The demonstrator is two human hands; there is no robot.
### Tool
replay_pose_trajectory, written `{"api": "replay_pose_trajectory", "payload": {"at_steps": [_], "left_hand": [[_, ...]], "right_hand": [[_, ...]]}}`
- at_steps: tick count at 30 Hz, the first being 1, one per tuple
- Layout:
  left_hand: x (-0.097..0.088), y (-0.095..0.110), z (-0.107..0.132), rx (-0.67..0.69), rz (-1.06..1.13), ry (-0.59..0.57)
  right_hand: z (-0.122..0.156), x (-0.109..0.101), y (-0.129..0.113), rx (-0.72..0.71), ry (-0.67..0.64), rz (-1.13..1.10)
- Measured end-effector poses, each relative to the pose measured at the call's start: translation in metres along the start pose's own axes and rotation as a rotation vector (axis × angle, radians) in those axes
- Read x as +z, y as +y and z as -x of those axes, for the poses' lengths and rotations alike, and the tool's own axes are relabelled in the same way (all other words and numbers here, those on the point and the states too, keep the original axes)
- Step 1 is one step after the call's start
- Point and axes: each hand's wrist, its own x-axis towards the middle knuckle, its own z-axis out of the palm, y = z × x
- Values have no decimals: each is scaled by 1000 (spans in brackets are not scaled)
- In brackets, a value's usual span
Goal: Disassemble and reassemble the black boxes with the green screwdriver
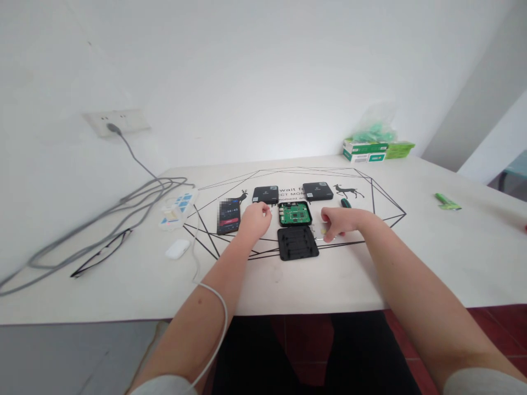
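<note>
My left hand hovers just left of an opened black box with a green circuit board in it. Its fingers are curled together, and anything between them is hidden. My right hand points down at a small clear plastic tray, thumb and fingers closed at its edge; what they pinch is too small to make out. The box's black lid lies inner side up, nearer to me. A dark green handle, perhaps a screwdriver's, shows behind my right hand.
Behind stand two closed black boxes. A phone, white earphone case, clear parts case, glasses and grey cable lie left. Green cartons stand back right; a green packet lies right. A white cable crosses my left arm.
</note>
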Motion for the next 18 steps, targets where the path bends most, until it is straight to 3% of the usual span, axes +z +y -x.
{"api": "replay_pose_trajectory", "payload": {"at_steps": [10, 14, 18], "left_hand": [[-9, 3, 3, -55, -68, -56], [-12, 10, 7, -39, -55, -175], [-12, 13, 11, 2, -21, -430]], "right_hand": [[5, -1, 1, -91, 44, 127], [8, -7, 3, -102, 141, 158], [11, -7, -7, -225, 173, 51]]}}
